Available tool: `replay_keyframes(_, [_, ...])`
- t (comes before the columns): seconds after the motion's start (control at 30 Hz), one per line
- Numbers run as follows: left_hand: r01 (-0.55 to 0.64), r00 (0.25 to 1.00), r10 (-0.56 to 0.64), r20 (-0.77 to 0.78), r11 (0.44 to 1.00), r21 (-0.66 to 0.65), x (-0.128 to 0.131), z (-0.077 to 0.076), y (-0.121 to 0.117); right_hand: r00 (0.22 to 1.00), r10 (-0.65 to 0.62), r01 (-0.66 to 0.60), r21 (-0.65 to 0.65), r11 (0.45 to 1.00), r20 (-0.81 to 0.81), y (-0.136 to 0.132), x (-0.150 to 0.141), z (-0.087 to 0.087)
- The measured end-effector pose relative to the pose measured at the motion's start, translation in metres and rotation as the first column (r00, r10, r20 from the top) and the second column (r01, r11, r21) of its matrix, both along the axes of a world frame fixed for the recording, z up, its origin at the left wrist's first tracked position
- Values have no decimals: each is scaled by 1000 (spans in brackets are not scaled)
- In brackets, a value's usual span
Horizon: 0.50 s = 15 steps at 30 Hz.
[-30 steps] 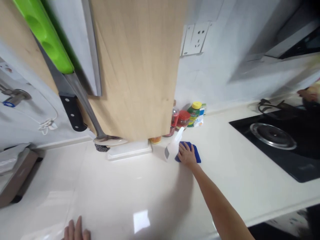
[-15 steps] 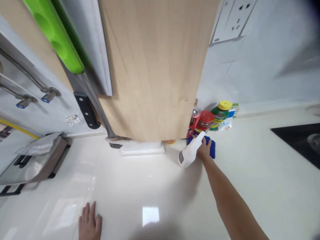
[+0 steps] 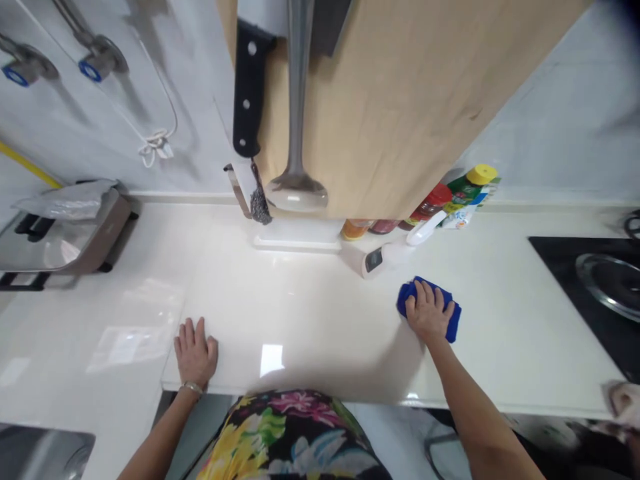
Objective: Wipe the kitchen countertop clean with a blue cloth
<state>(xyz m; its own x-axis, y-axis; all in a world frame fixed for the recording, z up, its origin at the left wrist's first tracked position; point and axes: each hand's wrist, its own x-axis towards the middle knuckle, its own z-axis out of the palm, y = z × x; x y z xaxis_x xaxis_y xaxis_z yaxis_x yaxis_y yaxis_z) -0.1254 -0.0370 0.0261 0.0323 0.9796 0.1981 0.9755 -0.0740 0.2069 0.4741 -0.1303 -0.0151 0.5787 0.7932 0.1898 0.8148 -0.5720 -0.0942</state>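
Note:
My right hand (image 3: 429,312) presses a folded blue cloth (image 3: 454,325) onto the white countertop (image 3: 310,307), its fingers bent over the cloth. My left hand (image 3: 195,353) lies flat near the front edge with fingers spread and nothing in it. Behind the cloth, a white handheld device (image 3: 395,252) with a small dark screen lies against the seasoning containers. These include a red-lidded jar (image 3: 434,201) and a green bottle (image 3: 465,187) with a yellow cap.
Overhead, a wooden board (image 3: 400,100) carries a hanging ladle (image 3: 296,190) and a black-handled knife (image 3: 249,90). At right is a black cooktop (image 3: 565,267). An electric pan (image 3: 75,243) stands at left, and a sink (image 3: 75,453) is at lower left.
My right hand has moved with the blue cloth from beside the containers toward the front of the counter. The white device now rests apart from my hand. The view has tilted downward.

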Motion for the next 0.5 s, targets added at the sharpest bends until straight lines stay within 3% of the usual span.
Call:
replay_keyframes(0.13, [34, 997, -36, 65, 999, 27, -1, -6, -2, 997, -12, 14, -27, 1000, 78, -54, -53, 4])
replay_keyframes(0.27, [51, 991, -54, 121, 998, 27, -4, -10, -2, 995, 7, -1, -61, 998, 99, -91, -111, 11])
replay_keyframes(0.5, [88, 976, -87, 200, 996, 6, -10, -17, -4, 999, -18, 23, -142, 990, 34, -107, -197, 21])
